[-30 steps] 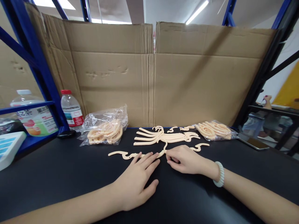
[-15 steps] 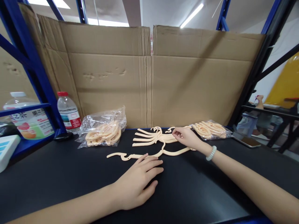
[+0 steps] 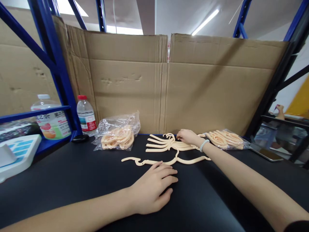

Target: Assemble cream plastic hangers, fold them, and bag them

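My left hand (image 3: 158,187) lies palm down on the black table, fingers spread, its fingertips by the front cream plastic folding hanger (image 3: 193,161). That hanger is stretched out, its hook pointing away from me. Behind it, several cream hangers (image 3: 158,146) lie stacked with their arms fanned to the left and hooks bunched together. My right hand (image 3: 188,137) reaches over the back of this stack. Its fingers are curled down on a cream hanger at the rear, which the hand largely hides.
Clear bags of cream hangers stand at left (image 3: 118,137) and right (image 3: 225,138). A red-capped bottle (image 3: 87,117) is at back left, a phone (image 3: 266,153) at right. Cardboard (image 3: 130,80) walls the back. Beyond the right side shows another person's hand (image 3: 280,109).
My right hand has moved back and slightly left over the rear hanger, covering its hook. My left hand stays resting by the front hanger. The whole view has shifted, so things appear farther right.
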### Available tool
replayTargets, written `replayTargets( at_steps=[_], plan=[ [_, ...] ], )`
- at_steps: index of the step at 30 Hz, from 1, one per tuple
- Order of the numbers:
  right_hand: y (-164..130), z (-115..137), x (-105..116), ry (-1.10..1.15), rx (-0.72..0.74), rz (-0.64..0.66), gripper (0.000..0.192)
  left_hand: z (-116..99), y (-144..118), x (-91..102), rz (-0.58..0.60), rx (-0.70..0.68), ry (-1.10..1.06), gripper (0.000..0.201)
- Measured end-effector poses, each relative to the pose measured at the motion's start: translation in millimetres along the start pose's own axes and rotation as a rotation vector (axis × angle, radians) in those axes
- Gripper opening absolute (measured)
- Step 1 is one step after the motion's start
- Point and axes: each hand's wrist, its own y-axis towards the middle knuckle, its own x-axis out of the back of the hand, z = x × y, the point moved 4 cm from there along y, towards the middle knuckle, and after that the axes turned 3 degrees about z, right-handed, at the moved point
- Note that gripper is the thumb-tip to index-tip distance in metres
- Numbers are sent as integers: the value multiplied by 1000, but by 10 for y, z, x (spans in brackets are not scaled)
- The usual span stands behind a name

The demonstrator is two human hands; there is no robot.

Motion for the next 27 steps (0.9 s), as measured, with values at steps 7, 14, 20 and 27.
replayTargets(
  at_steps=[7, 14, 20, 27],
  plan=[
    [-232, 30, 337, 127, -51, -273, 22, 46, 15, 43, -102, 3, -205, 34],
    [-810, 462, 673, 631, -37, -701, 9, 213, 73, -3, -249, 345, -711, 25],
    [-960, 969, 594, 1161, 10, -543, 15, 328, 89, -73, -339, 387, -1051, 53],
    [-936, 1285, 342, 1245, -6, -190, 17, 351, 86, -28, -447, 418, -982, 33]
  ],
)
